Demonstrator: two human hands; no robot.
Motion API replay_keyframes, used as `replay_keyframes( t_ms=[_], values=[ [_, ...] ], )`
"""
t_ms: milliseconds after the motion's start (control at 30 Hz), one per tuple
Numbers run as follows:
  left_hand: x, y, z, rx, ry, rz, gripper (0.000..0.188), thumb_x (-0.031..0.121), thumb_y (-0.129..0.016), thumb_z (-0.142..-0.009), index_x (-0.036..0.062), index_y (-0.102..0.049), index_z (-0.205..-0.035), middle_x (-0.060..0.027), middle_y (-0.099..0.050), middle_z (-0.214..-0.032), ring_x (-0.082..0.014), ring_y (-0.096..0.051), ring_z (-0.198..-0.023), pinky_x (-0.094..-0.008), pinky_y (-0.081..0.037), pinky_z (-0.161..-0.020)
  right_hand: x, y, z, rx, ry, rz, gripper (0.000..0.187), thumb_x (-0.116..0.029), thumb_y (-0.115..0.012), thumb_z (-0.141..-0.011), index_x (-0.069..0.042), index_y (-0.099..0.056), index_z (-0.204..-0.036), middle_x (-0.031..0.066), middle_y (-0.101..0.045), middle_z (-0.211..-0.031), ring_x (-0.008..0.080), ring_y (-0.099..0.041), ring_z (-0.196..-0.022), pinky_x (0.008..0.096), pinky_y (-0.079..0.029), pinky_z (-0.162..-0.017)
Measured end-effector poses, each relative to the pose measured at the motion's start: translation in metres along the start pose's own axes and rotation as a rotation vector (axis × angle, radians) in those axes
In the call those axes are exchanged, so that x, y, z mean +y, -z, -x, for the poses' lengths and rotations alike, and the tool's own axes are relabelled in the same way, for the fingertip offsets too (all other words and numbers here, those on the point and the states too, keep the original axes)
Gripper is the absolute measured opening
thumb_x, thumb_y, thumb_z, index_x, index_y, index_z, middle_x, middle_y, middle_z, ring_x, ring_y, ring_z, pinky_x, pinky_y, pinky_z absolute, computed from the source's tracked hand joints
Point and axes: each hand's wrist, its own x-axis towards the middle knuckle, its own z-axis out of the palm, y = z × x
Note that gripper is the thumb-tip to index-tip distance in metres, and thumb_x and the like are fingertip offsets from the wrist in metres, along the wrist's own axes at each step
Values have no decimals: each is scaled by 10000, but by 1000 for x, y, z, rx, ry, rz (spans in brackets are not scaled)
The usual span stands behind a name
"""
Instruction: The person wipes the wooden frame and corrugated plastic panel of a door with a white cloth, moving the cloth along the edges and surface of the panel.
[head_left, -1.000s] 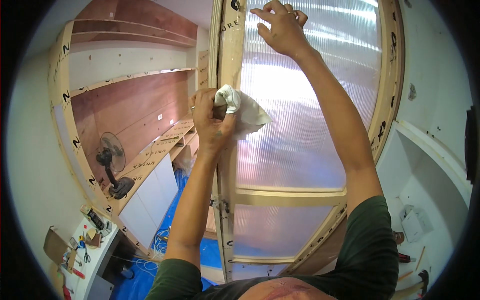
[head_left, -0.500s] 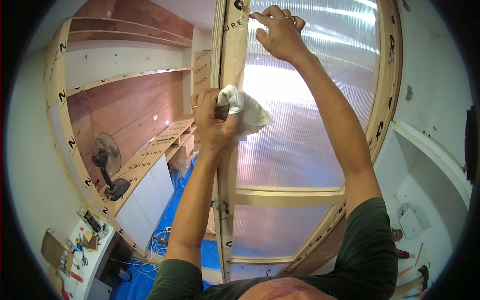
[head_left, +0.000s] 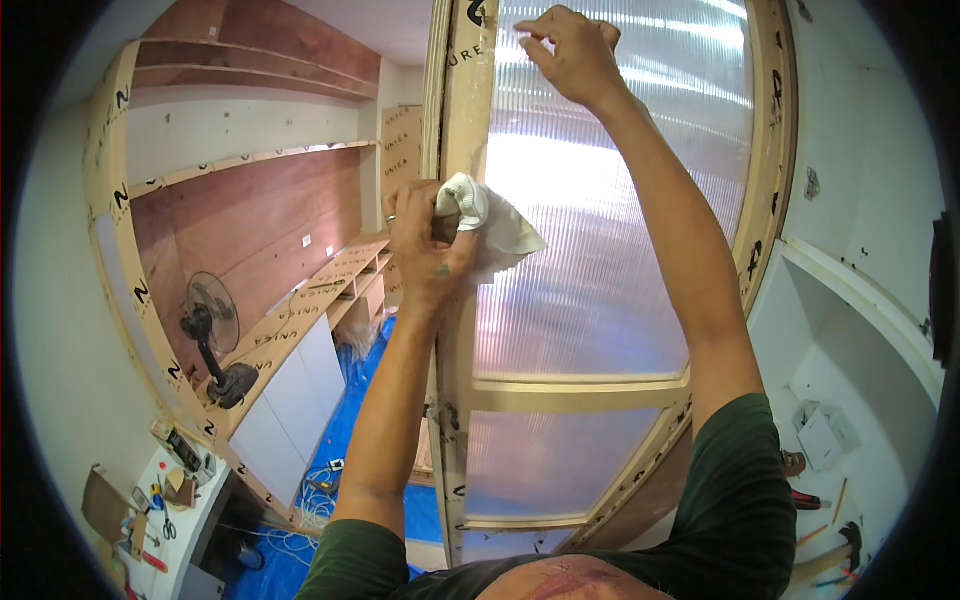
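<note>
White cloth (head_left: pixel 497 226) in left hand (head_left: pixel 428 250), below right hand (head_left: pixel 580 58).

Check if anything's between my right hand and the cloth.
Nothing visible is: your right hand is near the ribbed panel's top, and the cloth sits lower left, in your left hand.

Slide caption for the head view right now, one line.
Left hand holding a white cloth in front of a wood-framed, ribbed translucent panel; right hand higher up.
</note>
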Motion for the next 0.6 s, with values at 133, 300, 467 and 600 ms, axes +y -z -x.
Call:
replay_keyframes(
  t_ms=[133,300,467,600],
  values=[
    [3,-1,-1,8,-7,11,281,46,-707,-743,36,-644,-1017,-81,-614,-1015,-261,-522,-989,-367,-432,-907,-2,6,-23,12,-7,-45,179,-246,-732,-889,-90,-793,-953,80,-744,-918,253,-673,-959,497,-351,-966],
    [4,1,-1,6,-26,-8,291,52,-714,-738,44,-649,-1022,-80,-619,-1024,-259,-522,-1006,-372,-417,-930,-16,12,-40,-121,-132,-62,160,-235,-738,-901,-88,-795,-928,91,-755,-951,244,-666,-987,497,-330,-1003],
    [4,1,-1,26,-36,-1,294,51,-726,-737,56,-654,-1022,-79,-626,-1034,-260,-527,-1025,-379,-413,-935,-19,20,-50,-149,-128,-31,141,-220,-739,-900,-90,-793,-917,90,-765,-942,251,-677,-939,486,-319,-996],
    [7,1,-3,40,-60,-12,282,64,-758,-736,46,-649,-996,-93,-624,-985,-272,-542,-950,-373,-412,-900,-18,15,-47,-187,-47,17,117,-198,-730,-878,-97,-788,-894,93,-759,-929,258,-676,-933,497,-337,-961]
  ],
)
